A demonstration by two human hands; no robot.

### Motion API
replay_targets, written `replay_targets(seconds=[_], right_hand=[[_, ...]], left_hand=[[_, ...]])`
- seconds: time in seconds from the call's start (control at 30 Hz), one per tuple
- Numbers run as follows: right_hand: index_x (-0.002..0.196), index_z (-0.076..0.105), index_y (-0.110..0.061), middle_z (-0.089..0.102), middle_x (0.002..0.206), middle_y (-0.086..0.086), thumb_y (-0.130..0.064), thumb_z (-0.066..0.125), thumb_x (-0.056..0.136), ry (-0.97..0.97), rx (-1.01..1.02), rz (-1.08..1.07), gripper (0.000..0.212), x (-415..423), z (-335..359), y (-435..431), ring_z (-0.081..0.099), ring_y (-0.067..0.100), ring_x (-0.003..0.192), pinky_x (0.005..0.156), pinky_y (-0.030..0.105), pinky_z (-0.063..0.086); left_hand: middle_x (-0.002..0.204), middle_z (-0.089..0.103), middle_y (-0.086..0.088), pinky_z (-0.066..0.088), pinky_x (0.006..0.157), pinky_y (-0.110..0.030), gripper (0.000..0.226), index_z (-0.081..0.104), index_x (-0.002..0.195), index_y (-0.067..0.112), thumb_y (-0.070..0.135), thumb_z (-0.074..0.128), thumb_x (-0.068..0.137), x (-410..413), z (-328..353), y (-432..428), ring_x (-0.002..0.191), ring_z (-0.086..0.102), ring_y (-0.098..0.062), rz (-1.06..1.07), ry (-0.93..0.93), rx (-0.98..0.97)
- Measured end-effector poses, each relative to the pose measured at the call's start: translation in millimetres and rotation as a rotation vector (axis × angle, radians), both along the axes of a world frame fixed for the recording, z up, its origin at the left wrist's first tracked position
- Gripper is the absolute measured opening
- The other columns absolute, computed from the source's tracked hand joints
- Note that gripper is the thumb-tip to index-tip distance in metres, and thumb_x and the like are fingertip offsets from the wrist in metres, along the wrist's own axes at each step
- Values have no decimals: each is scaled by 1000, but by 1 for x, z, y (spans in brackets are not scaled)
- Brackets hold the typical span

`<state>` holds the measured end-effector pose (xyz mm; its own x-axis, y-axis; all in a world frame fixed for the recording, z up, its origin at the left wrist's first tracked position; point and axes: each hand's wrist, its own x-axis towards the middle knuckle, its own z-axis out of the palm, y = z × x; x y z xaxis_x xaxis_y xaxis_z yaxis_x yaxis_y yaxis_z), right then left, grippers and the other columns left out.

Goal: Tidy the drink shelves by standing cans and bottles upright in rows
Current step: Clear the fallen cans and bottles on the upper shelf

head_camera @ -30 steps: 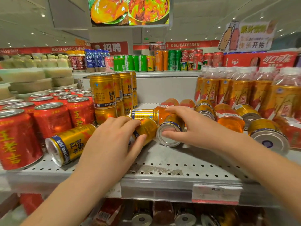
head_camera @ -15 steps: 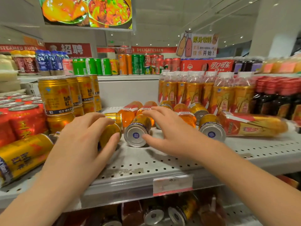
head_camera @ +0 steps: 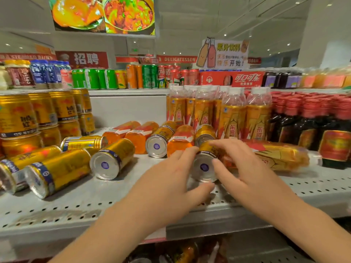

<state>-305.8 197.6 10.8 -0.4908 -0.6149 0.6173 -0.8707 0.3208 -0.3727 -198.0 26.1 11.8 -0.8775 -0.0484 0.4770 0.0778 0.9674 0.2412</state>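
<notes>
Toppled cans (head_camera: 62, 168) lie at the left of the shelf (head_camera: 133, 196). The left hand (head_camera: 171, 186) cups a gold can (head_camera: 204, 166) lying on its side, fingers (head_camera: 187, 154) narrowed against its flank and thumb beneath. The right hand (head_camera: 247, 171) curls over the can's top, beside a fallen bottle (head_camera: 281, 158).

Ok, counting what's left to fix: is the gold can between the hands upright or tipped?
Tipped: the gold can lies on the shelf, silver base toward the camera, left hand and right hand gripping it.
</notes>
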Motion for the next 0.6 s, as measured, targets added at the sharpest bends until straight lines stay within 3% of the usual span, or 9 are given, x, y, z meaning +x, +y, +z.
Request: replay_targets(seconds=[0.1,0.23,0.33,0.47,0.6], right_hand=[[135,46,-45,45,126,-33,-41,46,99,-54,-44,68,36,-6,-4,3,44,-17,117,87,8,43],[132,50,-45,48,123,-34,-39,44,96,-64,-83,140,36,-11,-5,3,46,-16,117,86,4,40],[128,52,-48,49,123,-35,-37,47,96,-54,-94,184,34,-12,-2,2,48,-13,117,85,0,39],[126,51,-51,48,122,-37,-38,50,95,-31,-109,245,33,-8,2,-6,48,-14,117,81,1,42],[127,52,-47,50,122,-34,-36,52,97,-20,-118,301,32,3,4,-28,49,-7,118,83,10,47]], left_hand=[[134,53,15,54,90,-35,82,23,146,38,78,54,82,-18,-8,12,114,57,-8,81,10,-13],[122,57,11,57,79,-34,78,32,144,30,75,55,84,-31,-11,23,104,61,-12,233,85,-24],[115,62,13,58,81,-37,59,44,129,32,63,67,84,-27,-6,18,101,63,-10,181,100,181],[115,62,29,51,85,-13,51,47,124,50,60,72,81,14,-1,1,106,59,9,104,157,280],[114,61,38,45,81,-3,62,47,131,54,70,70,75,72,1,-27,105,61,12,157,168,338]])
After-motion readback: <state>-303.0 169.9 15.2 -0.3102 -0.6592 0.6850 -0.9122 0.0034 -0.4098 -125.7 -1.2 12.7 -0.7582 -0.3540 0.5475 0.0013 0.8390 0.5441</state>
